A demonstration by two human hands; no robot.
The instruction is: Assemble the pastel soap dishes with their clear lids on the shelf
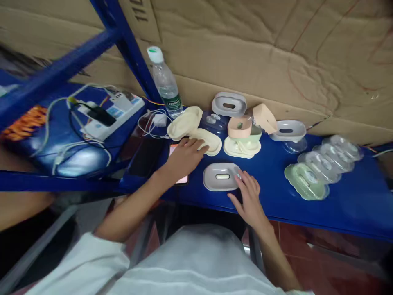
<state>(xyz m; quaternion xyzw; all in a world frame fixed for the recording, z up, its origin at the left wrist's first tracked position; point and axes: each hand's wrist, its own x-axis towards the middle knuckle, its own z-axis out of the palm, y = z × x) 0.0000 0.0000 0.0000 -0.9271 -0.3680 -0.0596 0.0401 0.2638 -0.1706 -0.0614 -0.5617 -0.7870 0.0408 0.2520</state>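
Observation:
My left hand (188,159) lies palm down over a phone (183,179) with a lit screen. Its outstretched fingers rest on the near edge of a cream oval dish (213,140). Another cream oval piece (185,123) sits just behind that dish. In front of me is a grey soap dish (211,177) with a slot and a pale strip in its middle. My right hand (249,197) is at the dish's right edge, thumb spread away from the fingers, fingertips touching or just over the rim.
Behind are a peach holder (238,128), cream scalloped trays (235,148), grey dishes (229,105) and a water bottle (168,88). At right, clear covers (325,167) overlap a green dish (302,186). A power strip (115,116) with cables lies left, beside a blue metal frame (129,53).

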